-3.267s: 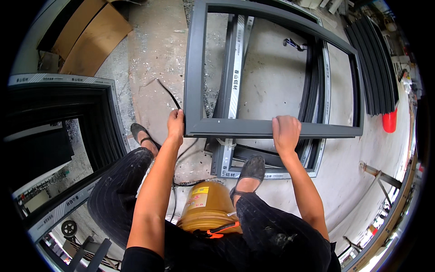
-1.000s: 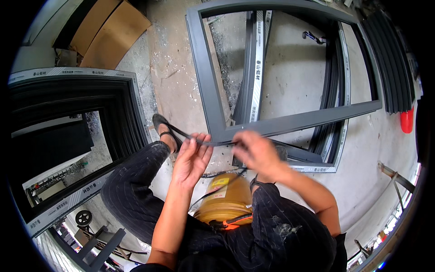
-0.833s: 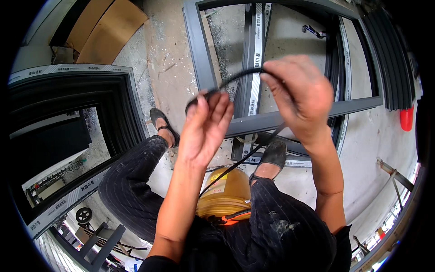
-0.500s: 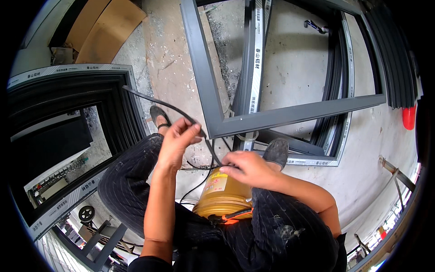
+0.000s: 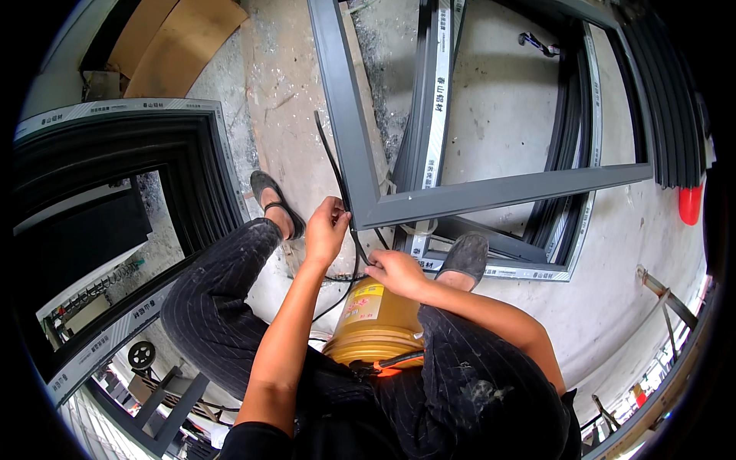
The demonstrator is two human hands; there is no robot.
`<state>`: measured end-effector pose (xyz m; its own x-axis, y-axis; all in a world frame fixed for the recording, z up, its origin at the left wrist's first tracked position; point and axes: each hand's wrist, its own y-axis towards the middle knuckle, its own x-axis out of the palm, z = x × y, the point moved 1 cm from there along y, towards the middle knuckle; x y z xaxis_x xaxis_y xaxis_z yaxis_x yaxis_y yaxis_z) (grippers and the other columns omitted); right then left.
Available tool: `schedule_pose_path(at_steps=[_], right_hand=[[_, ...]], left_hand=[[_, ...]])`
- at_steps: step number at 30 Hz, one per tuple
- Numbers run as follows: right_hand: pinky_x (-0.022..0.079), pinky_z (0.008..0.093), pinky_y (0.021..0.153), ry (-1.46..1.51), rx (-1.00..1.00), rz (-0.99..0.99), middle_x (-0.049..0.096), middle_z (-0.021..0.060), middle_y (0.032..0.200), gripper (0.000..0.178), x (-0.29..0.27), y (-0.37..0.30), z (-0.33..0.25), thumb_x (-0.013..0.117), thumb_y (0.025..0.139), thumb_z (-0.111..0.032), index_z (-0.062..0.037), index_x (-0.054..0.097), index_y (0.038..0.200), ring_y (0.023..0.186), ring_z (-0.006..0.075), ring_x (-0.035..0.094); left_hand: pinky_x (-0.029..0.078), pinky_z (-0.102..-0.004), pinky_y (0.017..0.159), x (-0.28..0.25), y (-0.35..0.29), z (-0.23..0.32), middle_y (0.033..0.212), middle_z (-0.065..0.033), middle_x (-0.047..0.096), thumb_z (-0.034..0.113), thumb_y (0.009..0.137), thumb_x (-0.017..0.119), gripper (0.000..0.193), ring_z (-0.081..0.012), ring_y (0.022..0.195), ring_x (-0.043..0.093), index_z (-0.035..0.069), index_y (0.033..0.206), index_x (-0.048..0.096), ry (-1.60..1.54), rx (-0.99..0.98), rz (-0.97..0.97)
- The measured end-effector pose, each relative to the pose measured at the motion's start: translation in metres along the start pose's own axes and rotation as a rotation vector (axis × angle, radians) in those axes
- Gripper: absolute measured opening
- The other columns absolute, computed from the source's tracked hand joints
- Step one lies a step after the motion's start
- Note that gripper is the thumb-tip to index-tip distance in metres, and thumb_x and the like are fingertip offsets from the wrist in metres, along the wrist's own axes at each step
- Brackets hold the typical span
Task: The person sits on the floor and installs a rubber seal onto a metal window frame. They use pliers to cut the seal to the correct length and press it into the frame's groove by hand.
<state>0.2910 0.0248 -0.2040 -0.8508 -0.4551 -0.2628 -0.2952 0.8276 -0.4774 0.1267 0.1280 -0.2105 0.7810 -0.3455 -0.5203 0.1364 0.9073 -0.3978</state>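
While the person's legs, in dark pinstriped trousers (image 5: 222, 307), spread to either side, both bare hands meet near the middle of the scene on a long, thin, flexible black strip (image 5: 334, 157). The left hand (image 5: 327, 230) is narrowed to a pinch on it, just beside the near left corner of a dark grey rectangular metal frame (image 5: 491, 195); whether the fingers touch that corner cannot be told. The right hand (image 5: 396, 272), nearer and a little to the right, holds a lower stretch between thumb and forefinger, its other fingers curled. From the left hand the strip's free end runs far along the frame's left bar (how close it lies to the metal is hard to judge).

Beneath the grey frame lie more dark frames edged with pale printed film (image 5: 435, 130). Between the knees stands an amber plastic bucket (image 5: 395, 318) with a yellow and cream label, and an orange-and-black handled tool (image 5: 392, 365) lies across its near part. On the left is a stack of black rectangular frames (image 5: 195, 153); at the far left, curved-looking brown boards (image 5: 180, 50). Dark ribbed panels (image 5: 667, 100) stand at the far right, above a red object (image 5: 690, 205).
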Motion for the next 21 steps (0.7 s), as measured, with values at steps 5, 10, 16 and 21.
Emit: schedule_pose_path(at_steps=[5, 10, 16, 21], right_hand=[[0.047, 0.0467, 0.065, 0.017, 0.029, 0.017, 0.063, 0.0174, 0.078, 0.024, -0.009, -0.001, -0.005, 0.064, 0.085, -0.026, -0.0035, 0.060, 0.088, 0.075, 0.0380, 0.062], [0.047, 0.0462, 0.065, -0.002, 0.064, 0.002, 0.064, 0.0164, 0.078, 0.024, -0.008, -0.001, -0.004, 0.064, 0.085, -0.027, -0.0036, 0.060, 0.089, 0.076, 0.0368, 0.062], [0.047, 0.0458, 0.065, -0.036, 0.050, -0.015, 0.064, 0.0161, 0.079, 0.025, -0.006, -0.002, -0.003, 0.065, 0.084, -0.027, -0.0033, 0.060, 0.088, 0.076, 0.0367, 0.062], [0.047, 0.0462, 0.065, -0.027, 0.044, -0.027, 0.064, 0.0167, 0.078, 0.025, -0.004, 0.000, 0.002, 0.065, 0.084, -0.027, -0.0031, 0.060, 0.087, 0.076, 0.0371, 0.062]], left_hand=[[0.049, -0.0326, 0.067, -0.003, 0.002, 0.008, 0.082, -0.0116, 0.064, 0.004, 0.080, 0.067, 0.018, -0.0228, 0.074, 0.063, 0.000, 0.094, 0.057, -0.031, 0.049, 0.012], [0.049, -0.0334, 0.067, -0.001, 0.005, 0.015, 0.081, -0.0118, 0.063, 0.004, 0.078, 0.067, 0.019, -0.0234, 0.073, 0.062, 0.000, 0.093, 0.057, 0.046, 0.012, -0.021], [0.049, -0.0332, 0.068, 0.000, 0.003, 0.014, 0.081, -0.0113, 0.063, 0.006, 0.078, 0.068, 0.020, -0.0225, 0.073, 0.062, 0.000, 0.094, 0.057, 0.045, -0.014, -0.037], [0.049, -0.0321, 0.068, 0.004, 0.003, -0.011, 0.077, -0.0119, 0.063, 0.009, 0.081, 0.067, 0.018, -0.0210, 0.071, 0.061, -0.002, 0.093, 0.058, -0.059, -0.027, -0.033]])
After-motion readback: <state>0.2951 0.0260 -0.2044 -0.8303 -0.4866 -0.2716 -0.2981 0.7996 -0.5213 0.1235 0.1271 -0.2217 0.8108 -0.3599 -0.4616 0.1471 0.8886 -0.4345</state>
